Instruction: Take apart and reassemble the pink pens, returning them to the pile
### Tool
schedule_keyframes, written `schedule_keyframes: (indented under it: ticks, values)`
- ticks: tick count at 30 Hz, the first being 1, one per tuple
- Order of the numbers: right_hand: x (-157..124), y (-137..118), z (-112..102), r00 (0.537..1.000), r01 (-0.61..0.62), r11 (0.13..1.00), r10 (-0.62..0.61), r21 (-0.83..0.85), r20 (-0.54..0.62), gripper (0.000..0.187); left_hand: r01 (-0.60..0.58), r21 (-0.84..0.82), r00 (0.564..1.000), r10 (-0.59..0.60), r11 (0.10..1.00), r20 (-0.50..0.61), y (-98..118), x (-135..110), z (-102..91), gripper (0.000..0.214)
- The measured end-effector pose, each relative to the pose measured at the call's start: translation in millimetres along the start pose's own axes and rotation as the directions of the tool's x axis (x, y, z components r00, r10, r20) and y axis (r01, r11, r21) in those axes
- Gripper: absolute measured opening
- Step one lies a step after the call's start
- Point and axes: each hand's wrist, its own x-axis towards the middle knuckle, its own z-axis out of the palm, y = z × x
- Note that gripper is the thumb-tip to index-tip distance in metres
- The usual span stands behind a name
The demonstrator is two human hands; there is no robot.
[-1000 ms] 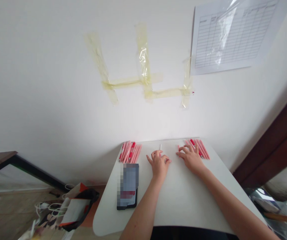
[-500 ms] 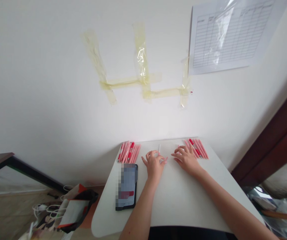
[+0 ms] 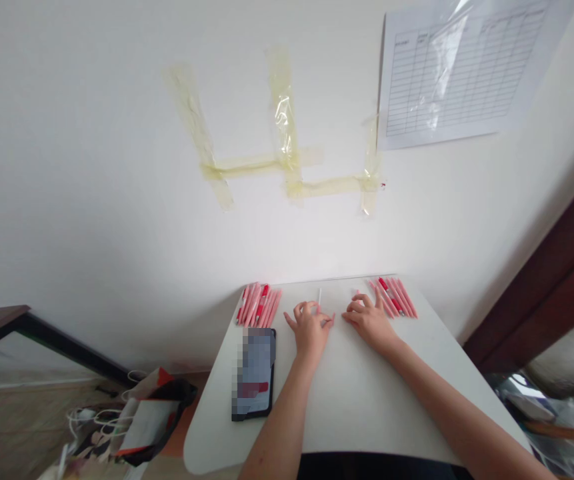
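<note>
My left hand [image 3: 311,333] is over the middle of the white table, its thumb and a finger closed around a small pink pen part [image 3: 333,319]. Just beyond its fingers a thin white stick [image 3: 319,295], like a pen refill, points toward the wall. My right hand [image 3: 373,325] is a short way to the right, fingers bent and drawn together; what they pinch, if anything, is hidden. Past its knuckles a small pink piece [image 3: 355,293] shows. Right beside that hand lies a row of pink pens [image 3: 401,297], one with a red grip.
Another bunch of pink and red pens [image 3: 259,305] lies at the table's back left. In front of it is a phone [image 3: 254,373]. The white table [image 3: 367,413] meets a wall with yellowed tape [image 3: 287,120] and a printed sheet [image 3: 447,80]. Bags [image 3: 151,420] stand on the floor at left.
My right hand has shifted slightly, its fingers bunched a little closer. The left hand has barely moved, and the pens and phone lie as before.
</note>
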Motion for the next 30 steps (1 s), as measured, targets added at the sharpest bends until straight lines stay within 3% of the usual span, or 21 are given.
schedule_keyframes:
  ticks: [13, 22, 30]
  values:
    - [-2.5, 10.6, 7.6, 1.0, -0.015, 0.991, 0.013, -0.13, -0.019, 0.028, 0.006, -0.002, 1.0, -0.006, 1.0, -0.003, 4.5, 2.4, 2.1, 0.005]
    - [0.1, 1.8, -0.5, 0.995, -0.036, 0.997, 0.03, -0.069, -0.091, 0.02, -0.005, 0.001, 1.0, 0.005, 1.0, -0.011, 4.8, 1.3, 5.3, 0.005]
    - [1.9, -9.5, 1.7, 0.997, 0.06, 0.998, -0.058, 0.028, -0.058, 0.02, 0.053, -0.011, 0.995, -0.053, 0.999, -0.079, -0.2, 0.9, -0.9, 0.01]
